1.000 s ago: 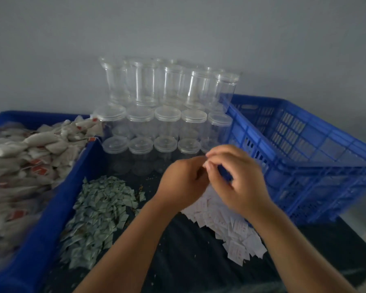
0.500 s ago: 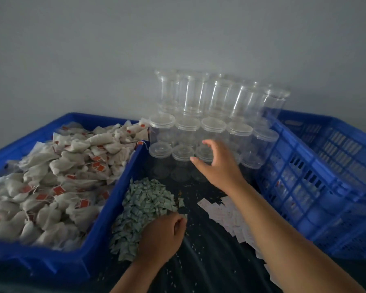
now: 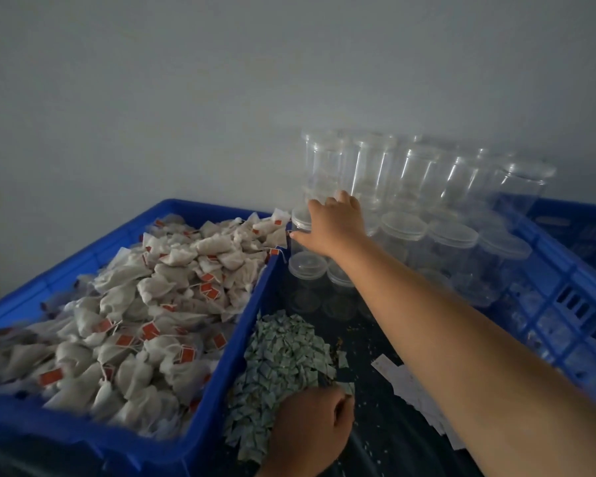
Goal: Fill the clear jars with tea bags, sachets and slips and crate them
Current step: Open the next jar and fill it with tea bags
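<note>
Reaching right hand (image 3: 334, 225): fingers spread over the lid of a clear lidded plastic jar (image 3: 301, 219) in the stack's middle tier; I cannot tell if they grip.
Left hand (image 3: 310, 428): fingers curled in the heap of small green paper sachets (image 3: 283, 356), contents hidden, likely gathering filling meanwhile.

A: Left side?
B: Blue tray (image 3: 200, 401), heaped with tea bags (image 3: 152, 304), red tags.
A: Centre?
B: Green sachets (image 3: 283, 349) piled on the dark table (image 3: 375, 445); left hand (image 3: 310, 428) curled at the pile's near edge. White slips (image 3: 410, 383) just right of them.
A: Far side?
B: Clear jars (image 3: 410, 173), lidded, stacked in tiers; right hand (image 3: 338, 223) over the leftmost middle-tier lid. Blue crate (image 3: 572, 304) at right.
</note>
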A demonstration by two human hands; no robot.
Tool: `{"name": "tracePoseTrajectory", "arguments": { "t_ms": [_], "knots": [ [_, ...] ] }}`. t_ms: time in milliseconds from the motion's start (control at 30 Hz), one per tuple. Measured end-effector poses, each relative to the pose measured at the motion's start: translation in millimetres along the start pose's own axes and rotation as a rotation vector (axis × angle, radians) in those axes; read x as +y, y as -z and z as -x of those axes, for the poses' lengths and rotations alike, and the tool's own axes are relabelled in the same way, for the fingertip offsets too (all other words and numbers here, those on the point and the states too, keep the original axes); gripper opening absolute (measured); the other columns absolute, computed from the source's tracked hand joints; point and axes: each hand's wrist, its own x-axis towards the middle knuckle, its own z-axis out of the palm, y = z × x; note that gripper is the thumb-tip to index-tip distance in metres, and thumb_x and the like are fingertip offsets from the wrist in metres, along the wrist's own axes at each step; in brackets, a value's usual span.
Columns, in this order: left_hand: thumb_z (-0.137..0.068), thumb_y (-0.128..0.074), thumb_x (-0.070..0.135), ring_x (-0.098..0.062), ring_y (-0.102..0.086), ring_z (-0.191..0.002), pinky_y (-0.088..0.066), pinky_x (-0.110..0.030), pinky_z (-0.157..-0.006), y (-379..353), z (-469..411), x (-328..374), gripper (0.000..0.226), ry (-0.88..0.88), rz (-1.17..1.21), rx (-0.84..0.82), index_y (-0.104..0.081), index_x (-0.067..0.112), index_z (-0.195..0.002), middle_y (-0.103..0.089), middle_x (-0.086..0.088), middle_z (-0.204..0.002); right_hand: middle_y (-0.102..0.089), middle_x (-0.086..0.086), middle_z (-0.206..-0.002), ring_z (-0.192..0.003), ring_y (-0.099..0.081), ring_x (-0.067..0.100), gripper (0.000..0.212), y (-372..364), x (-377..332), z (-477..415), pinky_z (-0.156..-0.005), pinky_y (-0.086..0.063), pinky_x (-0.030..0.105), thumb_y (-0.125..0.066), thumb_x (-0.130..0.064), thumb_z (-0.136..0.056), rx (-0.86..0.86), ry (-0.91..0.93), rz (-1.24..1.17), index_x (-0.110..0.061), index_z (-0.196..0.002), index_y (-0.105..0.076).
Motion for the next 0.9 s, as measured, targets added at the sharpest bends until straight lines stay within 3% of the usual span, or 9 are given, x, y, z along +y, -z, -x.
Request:
{"name": "tracePoseTrajectory", "arguments": {
  "t_ms": [200,333,400,500,667,700,800,867,900],
  "knots": [
    [-0.103,-0.035,0.068,-0.014,-0.058,-0.079,-0.028,-0.024,-0.047,3.9,-2.2,1.6,0.051,0.005,0.042,0.010,-0.047,0.025,-0.079,-0.054,0.001,-0.066,-0.057,0.009,-0.144,-0.138,-0.048,0.034,0.088,11.4,-2.0,25.9,-0.116,-0.039,0.044,-0.077,-0.070,-0.084,0.193,-0.003,-0.343,-0.023,-0.153,-0.048],
    [-0.104,-0.040,0.066,-0.016,-0.055,-0.067,-0.028,-0.024,-0.048,14.2,4.2,9.1,0.052,0.039,0.135,0.029,-0.049,0.025,-0.073,-0.054,0.004,-0.065,-0.044,-0.001,-0.154,-0.127,-0.046,0.008,0.090,38.4,9.5,74.4,-0.096,-0.039,0.021,-0.085,-0.054,-0.085,0.249,-0.009,-0.842,-0.032,-0.158,-0.038],
    [-0.104,-0.043,0.065,-0.011,-0.052,-0.059,-0.029,-0.020,-0.049,23.5,6.7,13.2,0.049,0.076,0.219,0.064,-0.050,0.032,-0.068,-0.058,0.014,-0.068,-0.040,-0.009,-0.155,-0.132,-0.043,0.002,0.097,47.6,17.6,109.2,-0.100,-0.037,0.020,-0.086,-0.053,-0.084,0.236,0.001,-0.968,-0.039,-0.161,-0.029],
    [-0.107,-0.046,0.060,-0.012,-0.054,-0.056,-0.033,-0.021,-0.049,37.5,4.9,19.2,0.046,0.158,0.240,0.175,-0.054,0.034,-0.070,-0.057,0.008,-0.063,-0.038,-0.020,-0.147,-0.124,-0.046,-0.011,0.097,43.1,28.6,170.9,-0.104,-0.044,0.022,-0.087,-0.055,-0.079,0.211,0.006,-0.967,-0.056,-0.151,-0.021],
    [-0.102,-0.057,0.051,-0.009,-0.063,-0.065,-0.049,-0.035,-0.056,69.6,-10.9,52.7,0.021,0.354,0.585,0.490,-0.068,0.036,-0.091,-0.069,0.008,-0.079,-0.040,-0.023,-0.141,-0.121,-0.054,-0.002,0.106,-5.2,36.1,252.5,-0.089,-0.042,-0.003,-0.094,-0.052,-0.073,0.138,-0.127,-0.890,-0.045,-0.151,-0.024],
    [-0.099,-0.060,0.059,-0.003,-0.068,-0.080,-0.052,-0.027,-0.064,75.6,-11.4,60.7,0.018,0.319,0.635,0.467,-0.068,0.044,-0.106,-0.071,0.017,-0.094,-0.041,-0.019,-0.147,-0.125,-0.054,0.000,0.112,-16.1,32.7,263.5,-0.090,-0.043,-0.002,-0.096,-0.050,-0.072,0.120,-0.143,-0.892,-0.039,-0.158,-0.023],
    [-0.076,-0.057,0.096,0.018,-0.044,-0.132,-0.047,-0.011,-0.098,79.0,-2.5,80.1,0.082,0.110,0.518,0.104,-0.034,0.066,-0.148,-0.038,0.046,-0.145,-0.045,-0.010,-0.159,-0.133,-0.058,0.009,0.113,-52.3,27.2,294.2,-0.103,-0.056,0.024,-0.098,-0.031,-0.077,0.162,-0.207,-0.920,-0.046,-0.161,-0.023],
    [-0.070,-0.059,0.100,0.020,-0.025,-0.142,-0.033,-0.014,-0.109,76.8,3.7,90.2,0.095,-0.063,0.305,-0.076,-0.014,0.075,-0.150,-0.017,0.051,-0.154,-0.042,-0.019,-0.161,-0.144,-0.050,0.001,0.102,-59.7,27.0,304.3,-0.115,-0.050,0.034,-0.085,-0.043,-0.074,0.037,-0.189,-1.030,-0.060,-0.156,-0.027],
    [-0.071,-0.061,0.098,0.020,-0.020,-0.143,-0.030,-0.016,-0.109,76.5,5.7,93.4,0.093,-0.131,0.223,-0.105,-0.012,0.077,-0.147,-0.016,0.052,-0.153,-0.050,-0.014,-0.156,-0.140,-0.055,0.004,0.099,-60.4,27.4,306.6,-0.114,-0.051,0.036,-0.083,-0.059,-0.066,-0.042,-0.148,-1.079,-0.051,-0.154,-0.039]
  ]
}}
